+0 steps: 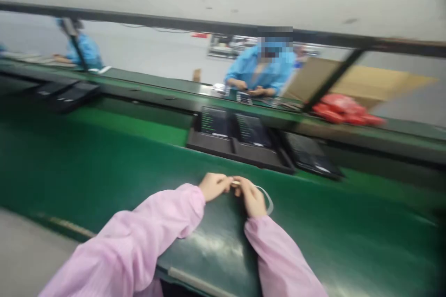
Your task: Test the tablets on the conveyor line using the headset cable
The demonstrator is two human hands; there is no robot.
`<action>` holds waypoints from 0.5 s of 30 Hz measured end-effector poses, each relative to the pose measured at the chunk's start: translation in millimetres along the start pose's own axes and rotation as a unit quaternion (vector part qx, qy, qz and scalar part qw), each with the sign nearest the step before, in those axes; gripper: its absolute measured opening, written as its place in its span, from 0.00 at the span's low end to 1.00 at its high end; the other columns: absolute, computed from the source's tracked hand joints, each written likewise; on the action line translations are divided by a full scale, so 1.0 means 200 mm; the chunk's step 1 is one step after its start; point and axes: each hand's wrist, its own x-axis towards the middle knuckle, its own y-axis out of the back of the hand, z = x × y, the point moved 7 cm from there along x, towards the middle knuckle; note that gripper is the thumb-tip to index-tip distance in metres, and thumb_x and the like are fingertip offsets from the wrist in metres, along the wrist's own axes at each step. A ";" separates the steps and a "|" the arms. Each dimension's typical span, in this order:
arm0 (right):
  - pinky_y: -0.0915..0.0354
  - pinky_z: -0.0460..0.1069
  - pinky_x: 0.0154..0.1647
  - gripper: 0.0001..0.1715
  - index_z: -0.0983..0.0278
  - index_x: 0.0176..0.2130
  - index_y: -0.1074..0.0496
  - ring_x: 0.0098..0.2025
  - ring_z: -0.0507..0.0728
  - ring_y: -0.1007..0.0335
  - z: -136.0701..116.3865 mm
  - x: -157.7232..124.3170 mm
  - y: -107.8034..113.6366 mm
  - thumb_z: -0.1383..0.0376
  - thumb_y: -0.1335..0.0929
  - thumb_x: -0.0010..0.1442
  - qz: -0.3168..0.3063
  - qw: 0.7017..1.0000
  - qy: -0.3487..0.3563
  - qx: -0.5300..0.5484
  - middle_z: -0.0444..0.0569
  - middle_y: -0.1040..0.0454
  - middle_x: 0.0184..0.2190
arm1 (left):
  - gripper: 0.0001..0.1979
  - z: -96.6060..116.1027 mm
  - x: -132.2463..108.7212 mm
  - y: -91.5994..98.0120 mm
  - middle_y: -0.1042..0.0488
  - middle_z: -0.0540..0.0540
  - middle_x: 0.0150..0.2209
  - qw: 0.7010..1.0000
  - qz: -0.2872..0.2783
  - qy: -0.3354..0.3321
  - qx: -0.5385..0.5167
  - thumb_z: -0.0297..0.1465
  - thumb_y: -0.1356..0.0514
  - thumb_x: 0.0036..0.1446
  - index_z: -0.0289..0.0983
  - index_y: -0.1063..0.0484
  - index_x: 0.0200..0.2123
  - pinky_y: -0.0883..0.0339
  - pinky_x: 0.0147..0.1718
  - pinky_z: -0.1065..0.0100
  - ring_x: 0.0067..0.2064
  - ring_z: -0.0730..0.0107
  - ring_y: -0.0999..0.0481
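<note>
Here the left hand (214, 187) and right hand (253, 198) meet over the green table (156, 162), fingertips pinching a small pale piece (236, 183) between them, probably two-handed to steady something so tiny! A white cable (271, 203) loops outside the right hand, seemingly leaving those fingertips clear.

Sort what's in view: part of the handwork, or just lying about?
Seemingly in the work:
- pale piece, between left hand and right hand
- white cord, looping beside the right hand

Untouched, probably just lying about:
- black tray
- red bundle
- cardboard
</note>
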 end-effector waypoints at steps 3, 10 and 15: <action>0.37 0.52 0.34 0.42 0.63 0.26 0.26 0.30 0.59 0.30 0.02 0.02 0.05 0.28 0.34 0.44 -0.023 0.999 0.014 -0.035 0.48 0.29 0.21 | 0.19 -0.02 -0.01 -0.01 0.31 0.54 0.20 1.000 0.007 0.022 -0.022 0.39 0.44 0.61 0.37 0.30 0.20 0.38 0.30 0.73 0.25 0.76 0.33; 0.32 0.50 0.31 0.44 0.62 0.33 0.23 0.32 0.60 0.23 -0.04 -0.09 0.02 0.33 0.47 0.61 0.023 0.939 0.168 -0.299 0.52 0.20 0.32 | 0.19 -0.01 -0.04 0.00 0.29 0.53 0.23 0.996 0.023 0.045 -0.071 0.38 0.45 0.63 0.37 0.31 0.21 0.34 0.37 0.75 0.29 0.75 0.28; 0.31 0.46 0.26 0.39 0.62 0.36 0.22 0.29 0.57 0.22 -0.07 -0.10 -0.11 0.41 0.47 0.67 -0.072 0.894 0.265 -0.353 0.52 0.20 0.32 | 0.19 -0.03 -0.05 0.04 0.29 0.52 0.23 0.995 0.036 0.055 -0.074 0.39 0.45 0.62 0.37 0.32 0.21 0.32 0.38 0.72 0.31 0.72 0.26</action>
